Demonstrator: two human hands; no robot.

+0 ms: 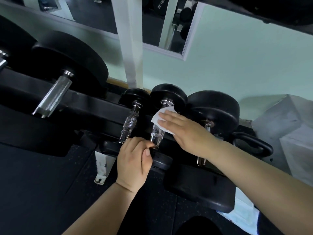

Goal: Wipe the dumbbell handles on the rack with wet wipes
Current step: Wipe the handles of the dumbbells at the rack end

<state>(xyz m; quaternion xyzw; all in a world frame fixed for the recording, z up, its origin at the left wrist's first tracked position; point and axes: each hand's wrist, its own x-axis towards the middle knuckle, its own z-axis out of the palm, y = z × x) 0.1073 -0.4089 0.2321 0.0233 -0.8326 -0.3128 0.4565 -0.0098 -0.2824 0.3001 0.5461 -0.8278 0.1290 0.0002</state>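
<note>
While the wipe (163, 119) lies draped over the upper part of a chrome handle (157, 134), the right hand (184, 131) presses it down flat, fingers straight and together. Below it, the left hand (135, 160) pinches the same handle's lower end, against the near weight (159, 159). This dumbbell sits on the rack (94, 107) between two others. Reversed writing in the mirror (171, 22) is too blurred to read.
</note>
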